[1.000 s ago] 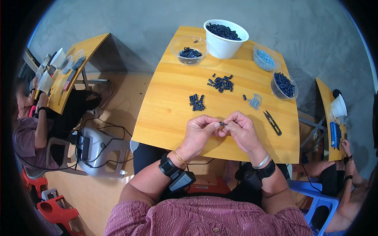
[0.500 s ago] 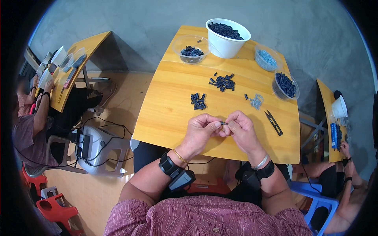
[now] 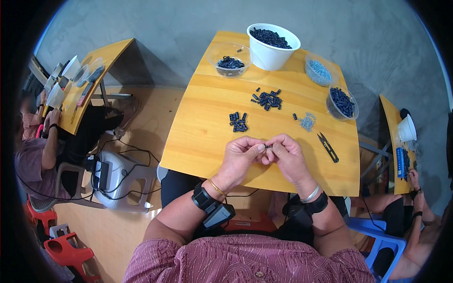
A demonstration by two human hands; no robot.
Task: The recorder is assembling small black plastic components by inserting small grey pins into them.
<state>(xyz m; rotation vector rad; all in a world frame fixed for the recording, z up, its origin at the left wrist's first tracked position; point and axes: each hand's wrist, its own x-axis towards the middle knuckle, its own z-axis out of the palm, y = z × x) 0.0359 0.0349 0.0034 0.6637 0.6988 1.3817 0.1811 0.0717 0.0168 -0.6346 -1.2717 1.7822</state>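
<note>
My left hand (image 3: 244, 155) and my right hand (image 3: 287, 154) meet above the near part of the wooden table (image 3: 188, 141). Thumb and forefinger of each pinch a small black piece (image 3: 268, 146), mostly covered by the fingertips, so its exact kind does not show. Just beyond my left hand lies a small group of short black tubular pieces (image 3: 239, 121). A looser pile of similar black pieces (image 3: 267, 100) is farther off in the middle. Past my right hand are small clear or silvery parts (image 3: 307, 122) with one black piece beside them. Black thread snips (image 3: 328, 147) lie to the right.
At the far edge stand a white bucket (image 3: 273, 56) of black pieces and a clear tub (image 3: 230, 71) of black parts. Along the right are clear tubs of pale blue bits (image 3: 320, 70) and black pieces (image 3: 342, 103). Other people work at side tables (image 3: 113, 52).
My fingers shift slightly around the small black piece, which shows less now. At the left table, a person's hands have moved lower, away from the white container.
</note>
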